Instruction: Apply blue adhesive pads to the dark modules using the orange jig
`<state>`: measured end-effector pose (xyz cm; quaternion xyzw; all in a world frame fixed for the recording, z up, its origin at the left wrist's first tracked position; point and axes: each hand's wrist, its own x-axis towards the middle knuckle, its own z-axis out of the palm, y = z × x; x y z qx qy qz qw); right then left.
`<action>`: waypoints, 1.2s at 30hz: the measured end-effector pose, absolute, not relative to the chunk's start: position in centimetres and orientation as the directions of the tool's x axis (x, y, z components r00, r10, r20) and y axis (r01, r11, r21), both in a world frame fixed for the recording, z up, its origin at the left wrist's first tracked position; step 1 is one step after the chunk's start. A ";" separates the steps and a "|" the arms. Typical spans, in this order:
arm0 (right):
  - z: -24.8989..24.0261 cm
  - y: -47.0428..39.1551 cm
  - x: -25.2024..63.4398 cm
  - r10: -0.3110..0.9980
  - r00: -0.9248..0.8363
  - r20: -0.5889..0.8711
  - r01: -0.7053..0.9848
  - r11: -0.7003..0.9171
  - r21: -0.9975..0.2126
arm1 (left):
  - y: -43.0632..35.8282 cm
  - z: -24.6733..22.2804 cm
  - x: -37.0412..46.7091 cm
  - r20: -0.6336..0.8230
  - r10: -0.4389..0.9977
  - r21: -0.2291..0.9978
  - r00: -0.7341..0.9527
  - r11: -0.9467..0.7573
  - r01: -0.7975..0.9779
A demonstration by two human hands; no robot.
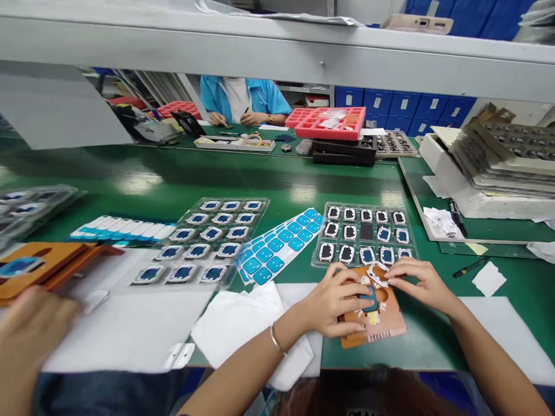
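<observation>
My left hand (336, 303), with a bangle at the wrist, lies over an orange fixture block (392, 320), its fingers spread and reaching onto a dark blue rounded-square piece (367, 299) seated in it. Between the thumb and fingers of my right hand (422, 282) is a thin white frame (378, 274), held at the block's far edge. Small pale and yellow tabs surround the blue piece. Just beyond the block, a clear tray (315, 257) carries rows of white-rimmed dark pieces.
At left, another person's hand (37, 323) is beside an orange fixture (65, 260). A second clear tray (226, 276), blue sticker sheets (277, 245) and white cloths (236, 323) lie leftward. Rightward are a pen (471, 267) and stacked trays (494, 156). A shelf (260, 49) spans above.
</observation>
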<state>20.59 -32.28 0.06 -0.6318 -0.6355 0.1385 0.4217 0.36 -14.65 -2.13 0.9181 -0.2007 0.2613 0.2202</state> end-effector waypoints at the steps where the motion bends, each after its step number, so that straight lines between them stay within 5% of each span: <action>1: 0.1 -32.2 20.6 0.919 0.133 0.370 0.710 0.172 -0.683 | -14.6 -2.1 0.3 0.556 -0.255 0.309 0.791 -0.821 -0.481; 30: -0.9 -31.4 22.2 0.874 -0.015 0.487 0.727 0.344 -0.595 | -14.3 -1.8 0.6 0.573 -0.284 0.288 0.769 -0.808 -0.514; 36: -0.7 -31.4 21.0 0.836 -0.074 0.544 0.756 0.402 -0.516 | -14.8 -2.0 0.4 0.653 -0.103 0.306 0.750 -0.870 -0.386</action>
